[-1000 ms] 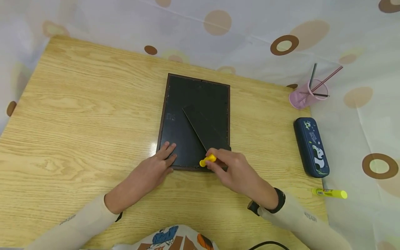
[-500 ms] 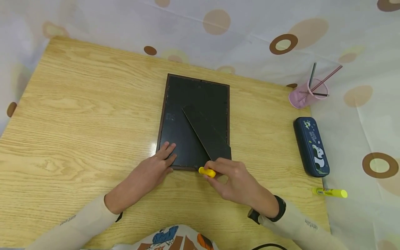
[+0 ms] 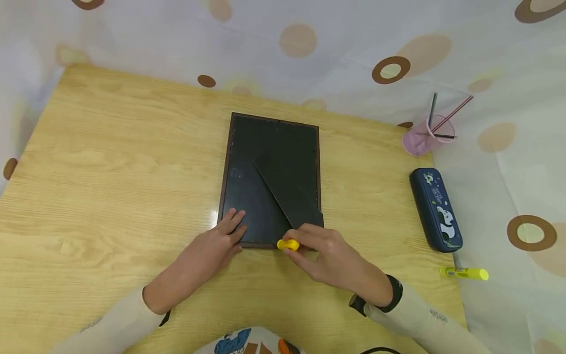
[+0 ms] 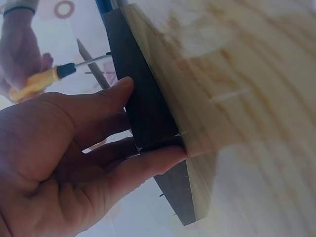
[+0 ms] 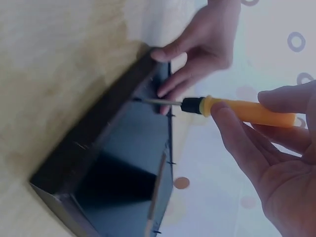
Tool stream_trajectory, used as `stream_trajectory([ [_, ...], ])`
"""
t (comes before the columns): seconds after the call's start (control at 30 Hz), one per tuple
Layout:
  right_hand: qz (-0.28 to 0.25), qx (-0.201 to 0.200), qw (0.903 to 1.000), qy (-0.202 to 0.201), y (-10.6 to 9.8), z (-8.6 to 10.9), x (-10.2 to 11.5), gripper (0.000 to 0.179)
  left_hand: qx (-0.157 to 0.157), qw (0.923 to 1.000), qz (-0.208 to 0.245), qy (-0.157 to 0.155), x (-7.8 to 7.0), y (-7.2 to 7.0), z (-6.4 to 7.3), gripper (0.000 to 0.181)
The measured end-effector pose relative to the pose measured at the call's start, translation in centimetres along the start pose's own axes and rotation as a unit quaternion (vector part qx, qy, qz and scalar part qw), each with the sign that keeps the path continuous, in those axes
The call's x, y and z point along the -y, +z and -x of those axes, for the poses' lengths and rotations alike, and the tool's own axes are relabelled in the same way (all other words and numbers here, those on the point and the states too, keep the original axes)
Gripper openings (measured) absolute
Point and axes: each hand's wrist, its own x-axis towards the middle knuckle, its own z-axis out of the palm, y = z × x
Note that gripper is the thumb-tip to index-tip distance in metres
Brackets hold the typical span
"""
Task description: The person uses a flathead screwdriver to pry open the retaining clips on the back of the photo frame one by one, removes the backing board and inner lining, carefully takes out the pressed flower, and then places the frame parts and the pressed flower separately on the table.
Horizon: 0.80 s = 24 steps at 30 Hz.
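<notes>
Since a second ago, the right hand (image 3: 325,251) and its yellow screwdriver (image 5: 247,111) have shifted toward 6 o'clock, onto the near edge of the black frame (image 3: 254,206), which lies back-up on the tabletop (image 3: 115,147). Right fingertips pinch the handle; the shaft's tip is at the inner rim. The left hand (image 3: 212,251) grips the frame's 7 o'clock corner. From the frame, a pencil case (image 3: 435,210) sits near 3 o'clock, a highlighter (image 3: 464,273) near 4.
</notes>
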Motion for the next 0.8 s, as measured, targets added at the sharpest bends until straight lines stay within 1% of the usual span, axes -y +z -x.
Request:
stream_trajectory([
  [0.1, 0.006, -0.001, 1.0000, 0.001, -0.6, -0.6, -0.2, 0.019, 0.001, 1.0000, -0.007, 0.007, 0.0, 0.2, 0.1, 0.044],
  [0.17, 0.018, -0.012, 0.9998, -0.002, -1.1, -1.0, -0.3, 0.016, 0.003, 0.9999, -0.012, 0.010, 0.0, 0.2, 0.2, 0.044],
  [0.37, 0.067, -0.071, 0.9949, -0.026, -3.4, -2.8, -1.1, 0.033, 0.007, 0.9993, -0.032, 0.017, 0.0, -0.1, 0.3, 0.042],
  [0.4, 0.073, -0.079, 0.9939, -0.025, -4.0, -3.2, -1.3, 0.033, 0.006, 0.9991, -0.038, 0.019, 0.0, -0.1, 0.2, 0.042],
  [0.47, 0.086, -0.093, 0.9918, -0.020, -5.3, -4.1, -2.0, 0.027, 0.005, 0.9988, -0.044, 0.020, 0.1, -0.2, 0.2, 0.041],
  [0.57, 0.116, -0.103, 0.9879, 0.009, -7.3, -5.8, -3.2, 0.017, 0.009, 0.9985, -0.049, 0.023, 0.1, -0.2, 0.1, 0.042],
  [0.63, 0.134, -0.101, 0.9850, 0.039, -8.5, -6.9, -4.1, 0.015, 0.010, 0.9983, -0.050, 0.029, 0.1, -0.1, 0.1, 0.042],
  [0.7, 0.148, -0.090, 0.9825, 0.069, -9.4, -7.9, -4.9, 0.014, 0.009, 0.9980, -0.051, 0.036, 0.0, 0.0, 0.1, 0.042],
  [0.8, 0.155, -0.064, 0.9804, 0.104, -10.4, -9.5, -6.1, 0.015, 0.001, 0.9982, -0.046, 0.040, -0.1, 0.1, 0.1, 0.041],
])
